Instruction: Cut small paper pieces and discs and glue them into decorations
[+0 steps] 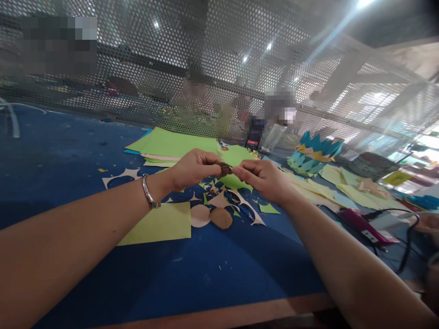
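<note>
Above the blue table point(192, 278), my left hand point(195, 170) pinches a small brown piece point(224, 168) that looks like paper or card. My right hand point(262, 178) comes in from the other side, thumb and fingers closed at the piece's right end. Below the hands lie a pink paper circle point(200, 215) and a brown disc point(221, 218), side by side. A yellow-green sheet point(161, 224) rests under my left forearm. Pink and green cut scraps point(219, 199) are scattered around, with a blue pen-like item point(246, 210) among them.
Behind my left hand is a stack of green sheets point(178, 142). A phone point(253, 137) and a clear glass point(274, 137) stand before a perforated metal screen point(137, 55). To the right are a teal paper crown point(313, 153), yellow sheets point(356, 192) and a magenta power strip point(368, 228) with cables.
</note>
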`<action>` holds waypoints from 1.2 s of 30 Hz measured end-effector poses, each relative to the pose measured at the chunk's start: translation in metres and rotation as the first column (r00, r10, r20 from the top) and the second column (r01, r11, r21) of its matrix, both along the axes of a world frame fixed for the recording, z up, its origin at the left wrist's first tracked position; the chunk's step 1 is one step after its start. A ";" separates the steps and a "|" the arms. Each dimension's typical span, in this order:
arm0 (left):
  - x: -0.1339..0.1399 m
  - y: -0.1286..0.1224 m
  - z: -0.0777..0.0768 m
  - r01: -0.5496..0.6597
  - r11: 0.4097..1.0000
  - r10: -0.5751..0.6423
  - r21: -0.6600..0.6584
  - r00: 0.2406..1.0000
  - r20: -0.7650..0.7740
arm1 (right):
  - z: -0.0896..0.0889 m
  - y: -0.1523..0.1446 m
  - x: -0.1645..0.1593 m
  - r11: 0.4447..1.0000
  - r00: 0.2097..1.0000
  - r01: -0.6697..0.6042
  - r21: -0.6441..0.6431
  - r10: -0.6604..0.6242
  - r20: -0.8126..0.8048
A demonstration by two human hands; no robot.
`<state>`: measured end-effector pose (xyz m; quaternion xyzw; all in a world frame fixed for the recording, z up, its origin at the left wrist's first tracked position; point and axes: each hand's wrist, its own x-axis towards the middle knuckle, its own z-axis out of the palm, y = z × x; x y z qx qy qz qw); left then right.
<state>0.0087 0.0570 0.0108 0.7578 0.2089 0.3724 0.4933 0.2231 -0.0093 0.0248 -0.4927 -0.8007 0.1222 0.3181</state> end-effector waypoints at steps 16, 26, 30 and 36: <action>0.000 0.001 0.001 0.007 1.000 -0.007 0.017 1.000 -0.003 | 0.000 -0.001 0.001 1.000 1.000 0.019 0.004 -0.019 0.004; 0.000 0.003 0.001 -0.036 0.998 0.033 0.052 0.997 0.062 | 0.003 -0.001 0.003 0.998 0.998 0.056 0.000 -0.056 0.017; -0.001 0.002 0.003 -0.045 0.996 0.041 0.078 0.997 0.058 | 0.002 0.000 0.004 0.999 0.999 0.041 0.009 -0.041 0.026; -0.001 0.000 0.002 -0.008 0.998 0.007 0.068 1.000 0.016 | 0.001 0.000 0.002 1.000 1.000 0.008 -0.013 -0.008 0.013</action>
